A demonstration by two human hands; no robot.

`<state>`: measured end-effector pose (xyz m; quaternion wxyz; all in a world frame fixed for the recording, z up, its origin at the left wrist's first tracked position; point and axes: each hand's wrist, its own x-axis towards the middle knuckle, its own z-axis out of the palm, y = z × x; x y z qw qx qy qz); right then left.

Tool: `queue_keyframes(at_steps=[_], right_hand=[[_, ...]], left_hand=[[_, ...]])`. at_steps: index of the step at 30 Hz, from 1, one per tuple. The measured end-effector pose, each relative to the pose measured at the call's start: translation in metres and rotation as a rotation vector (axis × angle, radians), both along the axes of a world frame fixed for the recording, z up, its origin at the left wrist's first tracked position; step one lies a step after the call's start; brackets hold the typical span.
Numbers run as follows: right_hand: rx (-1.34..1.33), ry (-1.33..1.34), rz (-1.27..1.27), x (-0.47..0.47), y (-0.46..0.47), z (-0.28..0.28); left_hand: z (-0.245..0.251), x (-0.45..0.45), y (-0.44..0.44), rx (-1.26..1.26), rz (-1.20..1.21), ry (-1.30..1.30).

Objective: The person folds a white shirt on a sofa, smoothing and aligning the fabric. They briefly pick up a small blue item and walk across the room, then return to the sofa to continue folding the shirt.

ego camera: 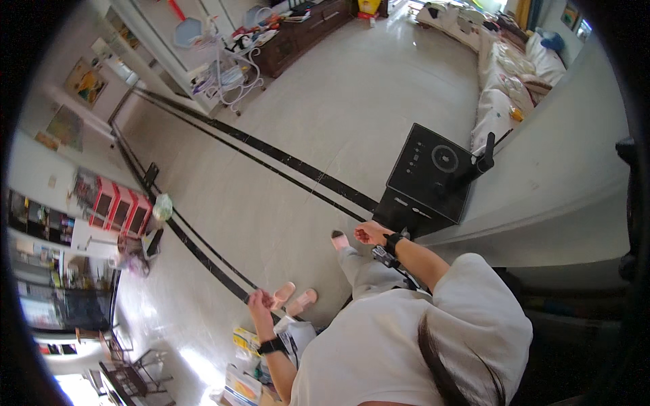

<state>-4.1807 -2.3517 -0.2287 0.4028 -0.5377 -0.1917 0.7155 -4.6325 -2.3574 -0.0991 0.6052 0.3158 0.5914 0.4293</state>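
Observation:
My left hand (261, 300), with a black strap at the wrist, hangs over the floor with its fingers curled and nothing seen in them. Just right of it lie a pair of pink slippers (302, 302). My right hand (370, 233) also has curled fingers, and no object shows in it; a black band and a small device (385, 256) are on that wrist. Beyond it stands a black cabinet with a patterned black top (429, 165), close to the hand; whether they touch cannot be told. A foot in a pink and dark sock (339, 239) shows below.
Boxes and a yellow package (246, 340) lie beside my left forearm. A white wire trolley (228, 76) and a dark wooden TV cabinet (299, 40) stand ahead. A cloth-covered sofa (500, 86) is at the upper right, red-framed drawers (122, 208) at the left, dark chairs (127, 378) lower left.

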Motion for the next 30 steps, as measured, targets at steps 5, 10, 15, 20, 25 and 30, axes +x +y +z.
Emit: queue_keyframes(at_steps=[5,10,15,20,25,30], right_hand=[[-0.207,0.22,-0.205,0.021,0.134,-0.007],[-0.339,0.174,-0.389,0.076,0.253,-0.006],[-0.243,0.218,-0.509,0.143,0.312,-0.024],[-0.478,0.165,-0.842,0.189,0.346,-0.078],[-0.449,0.127,-0.913,0.242,0.363,-0.148],[-0.459,0.12,-1.251,0.276,0.43,-0.108]], left_hand=[[-0.034,0.032,0.193,0.062,-0.084,0.17],[-0.142,-0.005,0.255,-0.444,-0.116,-0.018],[-0.166,0.034,0.313,-0.573,-0.166,0.201],[-0.214,0.352,0.53,0.657,-0.423,0.889],[-0.201,0.134,0.598,-0.246,-0.581,0.593],[-0.158,0.116,0.801,-0.294,-0.597,0.509]])
